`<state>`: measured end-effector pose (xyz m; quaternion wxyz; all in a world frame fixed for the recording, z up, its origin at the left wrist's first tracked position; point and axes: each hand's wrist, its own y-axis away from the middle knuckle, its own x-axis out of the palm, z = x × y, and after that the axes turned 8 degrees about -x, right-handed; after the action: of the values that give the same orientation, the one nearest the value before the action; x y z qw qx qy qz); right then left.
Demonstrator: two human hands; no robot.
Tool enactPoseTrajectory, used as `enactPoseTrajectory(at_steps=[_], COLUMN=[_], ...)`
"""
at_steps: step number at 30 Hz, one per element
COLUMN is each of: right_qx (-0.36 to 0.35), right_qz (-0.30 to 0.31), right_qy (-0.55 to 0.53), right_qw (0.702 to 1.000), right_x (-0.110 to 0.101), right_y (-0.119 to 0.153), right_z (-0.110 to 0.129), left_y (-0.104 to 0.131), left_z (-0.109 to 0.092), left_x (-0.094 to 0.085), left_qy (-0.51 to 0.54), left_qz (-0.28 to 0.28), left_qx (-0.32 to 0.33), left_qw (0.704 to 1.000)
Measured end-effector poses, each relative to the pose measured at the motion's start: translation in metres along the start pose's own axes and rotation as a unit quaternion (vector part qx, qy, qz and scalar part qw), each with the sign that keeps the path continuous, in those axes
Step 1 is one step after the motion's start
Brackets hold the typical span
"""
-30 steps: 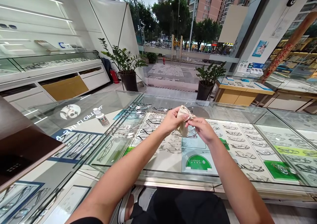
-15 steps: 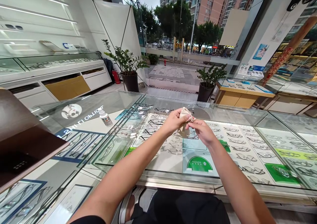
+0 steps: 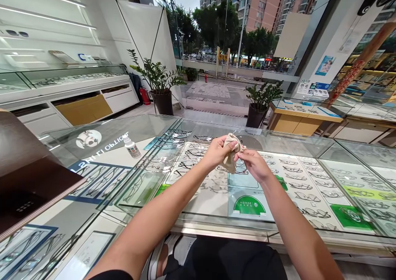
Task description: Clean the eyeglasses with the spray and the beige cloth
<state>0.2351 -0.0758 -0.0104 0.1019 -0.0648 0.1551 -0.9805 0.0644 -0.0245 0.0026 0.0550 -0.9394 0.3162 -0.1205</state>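
Note:
Above the glass counter, my left hand (image 3: 218, 151) is closed round a bunched cream cleaning cloth (image 3: 229, 162), its thumb pressing on the folds. A tail of the cloth hangs below the fingers. My right hand (image 3: 252, 162) pinches the cloth's right edge, its fingertips almost meeting those of my left. A thin wire-like piece sticks out at the top of the cloth, perhaps part of a pair of glasses; the rest is hidden in the folds. Under both hands, rows of eyeglasses (image 3: 301, 186) lie inside the glass display case (image 3: 213, 221).
A white spray bottle (image 3: 132, 148) stands on the counter to the left. Nearer on that side is a dark brown panel (image 3: 37, 168). Potted plants (image 3: 162, 102) stand beyond the counter, before the glass doors. A wooden display table (image 3: 300, 121) is at the back right.
The cloth has shifted slightly in my fingers, and its hanging tail is folded differently. Both hands stay in nearly the same place.

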Motion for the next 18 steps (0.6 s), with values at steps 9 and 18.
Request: enactPoseTrajectory(at_steps=[9,18], right_qx=[0.028,-0.121], right_qz=[-0.088,0.062], right_qy=[-0.057,0.319], right_qw=[0.994,0.938], right_x=[-0.011,-0.026], right_y=[-0.003,0.022], right_z=[0.008,0.087], left_y=[-0.006,-0.01], left_z=[-0.001,-0.007], left_x=[-0.003,-0.019], left_qy=[0.127,0.145], left_qz=[-0.018,-0.057], left_qx=[-0.049,-0.108], left_qw=[0.991,0.982])
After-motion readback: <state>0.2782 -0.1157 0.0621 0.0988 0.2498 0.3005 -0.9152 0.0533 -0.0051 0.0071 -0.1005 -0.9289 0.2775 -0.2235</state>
